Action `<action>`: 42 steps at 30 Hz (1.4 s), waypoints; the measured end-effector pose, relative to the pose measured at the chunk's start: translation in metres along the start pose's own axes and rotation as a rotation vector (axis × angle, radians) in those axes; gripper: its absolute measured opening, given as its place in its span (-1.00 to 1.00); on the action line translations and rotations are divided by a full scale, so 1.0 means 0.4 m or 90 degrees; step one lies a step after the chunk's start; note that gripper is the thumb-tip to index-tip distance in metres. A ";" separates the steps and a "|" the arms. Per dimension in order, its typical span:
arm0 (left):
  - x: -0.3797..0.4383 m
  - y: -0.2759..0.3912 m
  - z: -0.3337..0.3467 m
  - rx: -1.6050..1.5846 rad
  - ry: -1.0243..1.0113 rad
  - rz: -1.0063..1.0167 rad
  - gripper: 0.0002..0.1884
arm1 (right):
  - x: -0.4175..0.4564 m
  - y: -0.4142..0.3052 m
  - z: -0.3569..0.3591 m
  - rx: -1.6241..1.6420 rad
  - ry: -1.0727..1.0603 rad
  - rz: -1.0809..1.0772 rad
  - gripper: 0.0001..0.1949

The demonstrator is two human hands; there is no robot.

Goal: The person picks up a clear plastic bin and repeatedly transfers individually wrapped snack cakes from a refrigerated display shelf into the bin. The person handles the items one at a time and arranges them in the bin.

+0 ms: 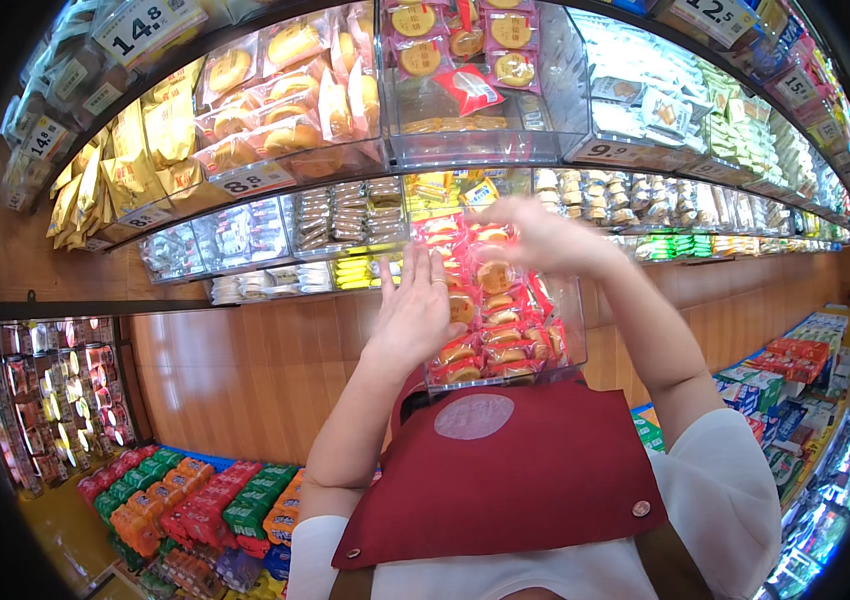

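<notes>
A clear plastic bin point(584, 330) full of round pastries in red wrappers point(507, 334) stands out in front of my red apron. My left hand point(417, 304) lies flat with its fingers extended over the bin's left side, a ring on one finger. Over the bin's far right part is my right hand point(522, 232), blurred; whether its fingers hold anything cannot be told. Above, on the upper shelf, a clear compartment point(470, 150) holds pink-wrapped pastries at its back, a red packet point(468, 88) lying in front of them and a low layer of pastries near its front wall.
Neighbouring shelf bins hold pastries in clear wrappers point(290, 97), gold packets point(124, 165) and white packets point(650, 97). Price tags point(252, 181) line the shelf edges. Stacked drink packs point(207, 502) are at the lower left, boxed goods point(792, 360) at the right.
</notes>
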State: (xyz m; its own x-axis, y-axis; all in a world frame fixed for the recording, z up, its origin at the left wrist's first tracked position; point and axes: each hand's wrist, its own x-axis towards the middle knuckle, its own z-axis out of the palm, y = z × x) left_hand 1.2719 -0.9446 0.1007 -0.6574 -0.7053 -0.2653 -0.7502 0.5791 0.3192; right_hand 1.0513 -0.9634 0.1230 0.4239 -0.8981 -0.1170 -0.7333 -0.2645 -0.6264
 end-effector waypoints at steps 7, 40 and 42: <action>0.084 0.025 0.086 0.089 -0.063 0.019 0.37 | 0.236 0.017 -0.283 -0.055 0.270 0.115 -0.55; 0.123 0.055 -0.120 -1.284 0.503 0.030 -0.75 | 0.237 -0.042 -0.270 0.306 0.210 0.127 -0.63; 0.104 0.044 -0.100 -1.241 0.429 -0.035 -0.75 | 0.285 0.097 -0.308 -0.064 0.384 0.056 -0.64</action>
State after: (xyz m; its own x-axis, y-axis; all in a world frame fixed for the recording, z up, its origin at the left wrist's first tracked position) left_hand 1.2340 -0.9802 0.1316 -0.1776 -0.9730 -0.1476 0.5805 -0.2247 0.7827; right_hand 1.0056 -1.1193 0.1803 0.0056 -0.9505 0.3106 -0.8103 -0.1863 -0.5556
